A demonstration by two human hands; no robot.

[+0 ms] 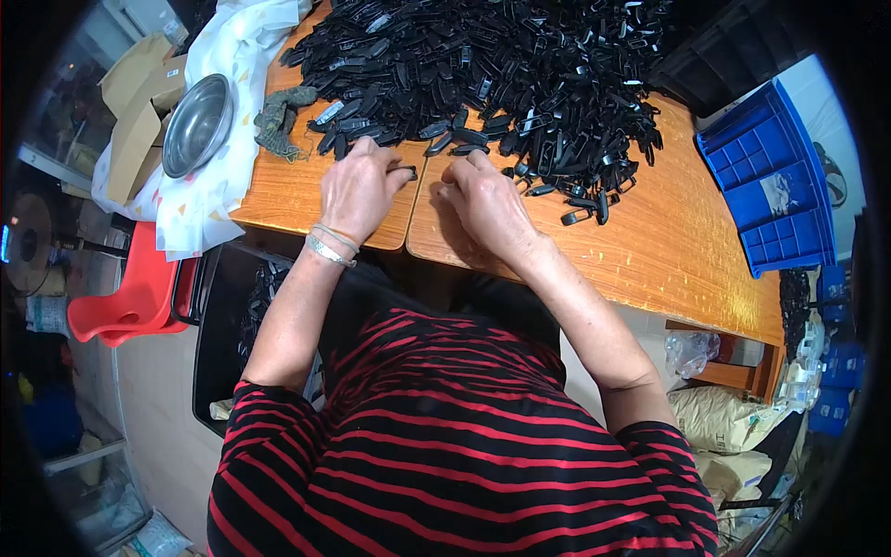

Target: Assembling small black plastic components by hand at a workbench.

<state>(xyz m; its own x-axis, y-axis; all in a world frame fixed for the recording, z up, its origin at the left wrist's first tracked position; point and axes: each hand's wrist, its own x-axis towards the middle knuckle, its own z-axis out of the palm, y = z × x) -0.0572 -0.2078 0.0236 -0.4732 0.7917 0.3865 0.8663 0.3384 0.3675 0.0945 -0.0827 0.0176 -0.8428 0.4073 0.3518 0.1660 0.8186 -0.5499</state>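
A large heap of small black plastic parts (427, 65) covers the far middle of the wooden table (640, 251). Over the near edge of the heap is my left hand (357, 190), its thumb and fingers closed in a pinch. A small black plastic piece (412, 173) shows at that thumb's tip. To its right, my right hand (489, 204) is held low above the tabletop with its fingers curled together. Whatever those fingers may hold is hidden. Just beyond them, a few loose black parts (469, 148) lie at the heap's edge.
A metal bowl (198, 125) sits on white patterned sheeting (200, 218) at the left, beside a cardboard box (139, 139). A crumpled dark cloth (278, 121) lies near the heap. Right of the table stands a blue crate (770, 176). A red chair (139, 292) is at lower left.
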